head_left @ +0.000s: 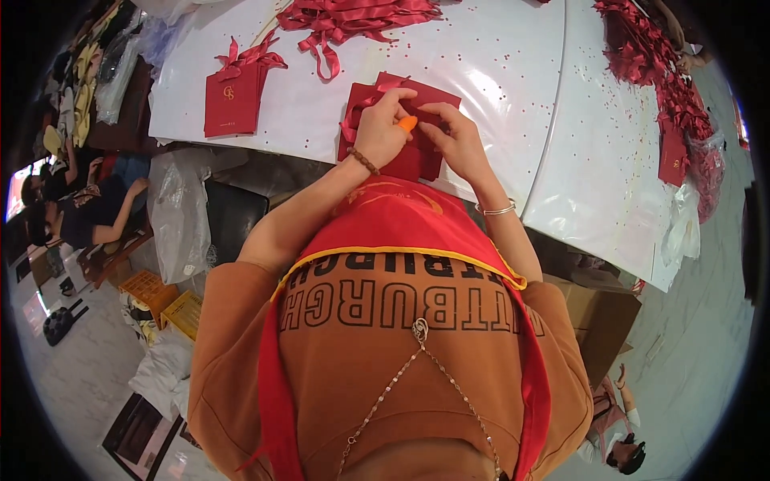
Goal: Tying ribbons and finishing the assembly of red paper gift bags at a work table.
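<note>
Red paper gift bags (422, 159) lie in a small overlapping pile at the table edge in front of me, both hands over them. My left hand (383, 128) is closed with curled fingers at the upper part of the top bag, and an orange cover, like a finger cot (407, 123), shows at its thumb. Red ribbon (350, 131) loops out beside that hand. My right hand (455, 140) has its thumb and index finger bent together in a pinch over the same bag. What lies between the fingers is too small and red-on-red to make out.
Left on the white table (305, 120) stands a stack of red bags (233, 100) with ribbon handles. A heap of red ribbons (353, 18) lies beyond, more ribboned bags (674, 104) at the right. Red dots litter the tabletop. Cardboard boxes (597, 321) stand below right; people are around.
</note>
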`<state>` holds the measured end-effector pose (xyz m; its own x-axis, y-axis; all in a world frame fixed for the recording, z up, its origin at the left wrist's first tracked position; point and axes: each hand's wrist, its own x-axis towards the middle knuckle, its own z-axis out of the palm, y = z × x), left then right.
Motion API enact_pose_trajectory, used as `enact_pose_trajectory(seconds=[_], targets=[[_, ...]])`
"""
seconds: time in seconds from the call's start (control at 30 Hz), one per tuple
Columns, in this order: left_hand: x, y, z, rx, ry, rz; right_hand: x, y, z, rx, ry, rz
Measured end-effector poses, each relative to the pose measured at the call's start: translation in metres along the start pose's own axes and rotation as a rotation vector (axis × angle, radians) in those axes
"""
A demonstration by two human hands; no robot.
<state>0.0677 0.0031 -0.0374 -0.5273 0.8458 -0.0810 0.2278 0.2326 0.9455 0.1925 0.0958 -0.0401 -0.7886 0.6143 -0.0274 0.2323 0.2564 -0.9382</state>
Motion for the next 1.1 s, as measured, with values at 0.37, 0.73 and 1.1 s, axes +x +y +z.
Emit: enact_pose_trajectory(seconds=[0.37, 0.73, 1.1], targets=[[0.008, 0.009, -0.015, 0.570, -0.046, 0.218, -0.005, -0.005, 0.005, -0.087, 0.108, -0.084], [0.086, 0.030, -0.049, 0.703, -0.975, -0.001, -0.005, -0.015, 0.012, -0.171, 0.045, -0.157], [0.097, -0.011, -0.059, 0.270, -0.520, -0.039, -0.006, -0.014, 0.012, -0.083, -0.052, -0.073]])
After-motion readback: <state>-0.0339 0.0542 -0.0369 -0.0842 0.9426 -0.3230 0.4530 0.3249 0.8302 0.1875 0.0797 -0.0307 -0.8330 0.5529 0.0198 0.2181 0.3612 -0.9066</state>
